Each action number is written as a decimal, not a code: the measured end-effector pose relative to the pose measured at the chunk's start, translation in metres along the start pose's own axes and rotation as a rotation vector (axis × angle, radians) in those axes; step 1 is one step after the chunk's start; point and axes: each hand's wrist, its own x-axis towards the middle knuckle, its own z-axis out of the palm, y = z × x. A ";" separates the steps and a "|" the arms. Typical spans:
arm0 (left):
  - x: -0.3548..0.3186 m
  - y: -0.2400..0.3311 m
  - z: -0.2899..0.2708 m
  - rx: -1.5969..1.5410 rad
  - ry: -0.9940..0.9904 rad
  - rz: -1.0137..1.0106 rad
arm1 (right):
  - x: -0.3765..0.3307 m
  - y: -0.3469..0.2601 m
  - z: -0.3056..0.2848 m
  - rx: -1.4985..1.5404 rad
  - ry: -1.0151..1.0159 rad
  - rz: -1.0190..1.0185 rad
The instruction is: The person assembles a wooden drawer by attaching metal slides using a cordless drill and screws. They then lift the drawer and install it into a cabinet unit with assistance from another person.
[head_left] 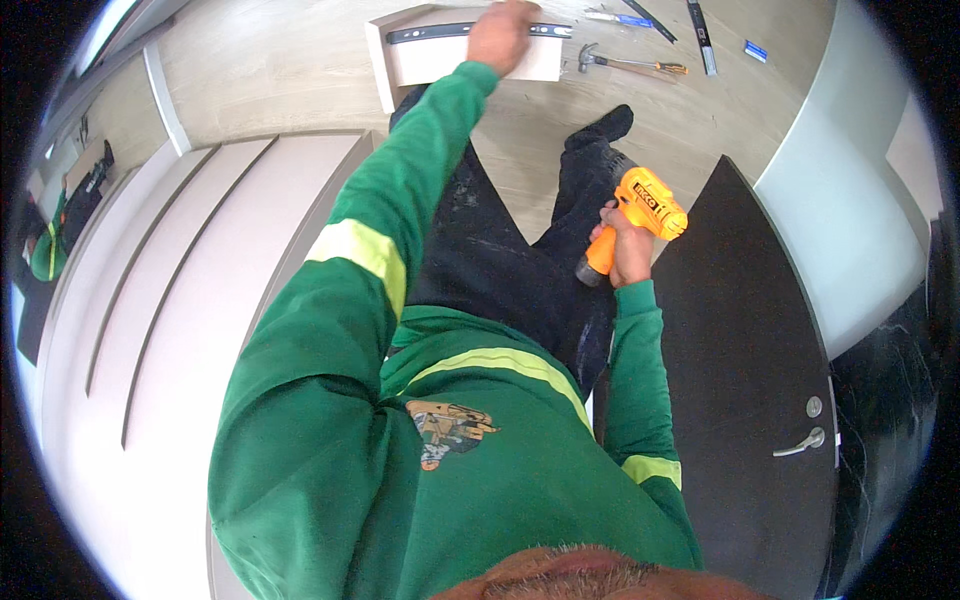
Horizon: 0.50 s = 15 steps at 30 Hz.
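Observation:
My right hand (630, 250) is wrapped round the handle of an orange-yellow cordless drill (650, 203), above my right thigh. Out ahead, my left hand (499, 38) is closed over a dark metal drawer slide (430, 33). The slide lies along the side of a white drawer box (425, 67), which rests at my feet. Part of the slide is covered by the hand, and its fingertips are hard to see at the top edge.
On the wooden floor to the right lie a claw hammer (588, 58), a screwdriver (655, 67), another drawer slide (702, 38) and a small blue box (755, 51). A white panelled cabinet (200, 300) stands left; a dark door (745, 350) with a lever handle is right.

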 end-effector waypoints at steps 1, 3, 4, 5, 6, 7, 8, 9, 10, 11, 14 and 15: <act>-0.002 -0.010 -0.004 -0.001 0.030 -0.046 | 0.003 0.002 0.002 0.095 -0.018 0.039; -0.002 0.010 -0.042 -0.118 -0.120 -0.239 | 0.003 0.006 -0.001 0.212 -0.029 0.063; -0.011 0.007 -0.054 -0.025 0.041 -0.097 | 0.006 0.010 -0.001 0.240 -0.051 0.093; -0.021 0.006 -0.060 0.061 0.200 0.044 | 0.007 0.015 -0.002 0.266 -0.070 0.122; -0.040 0.015 -0.066 -0.009 0.089 -0.013 | 0.009 0.018 -0.003 0.300 -0.089 0.138; -0.059 0.027 -0.071 -0.071 -0.010 -0.064 | 0.014 0.023 -0.005 0.312 -0.083 0.145; -0.076 0.038 -0.075 -0.092 -0.148 -0.051 | 0.020 0.029 -0.005 0.323 -0.084 0.153; -0.092 0.043 -0.070 -0.112 -0.291 -0.045 | 0.025 0.033 -0.004 0.332 -0.082 0.166; -0.112 0.032 -0.053 -0.134 -0.410 -0.038 | 0.029 0.035 -0.003 0.346 -0.095 0.137; -0.136 0.021 -0.034 -0.156 -0.531 -0.033 | 0.034 0.040 -0.005 0.380 -0.097 0.155; -0.184 0.006 0.020 -0.128 -0.725 -0.109 | 0.059 0.055 -0.013 0.489 -0.120 0.182; -0.189 0.002 0.031 -0.096 -0.739 -0.108 | 0.065 0.057 -0.015 0.475 -0.115 0.182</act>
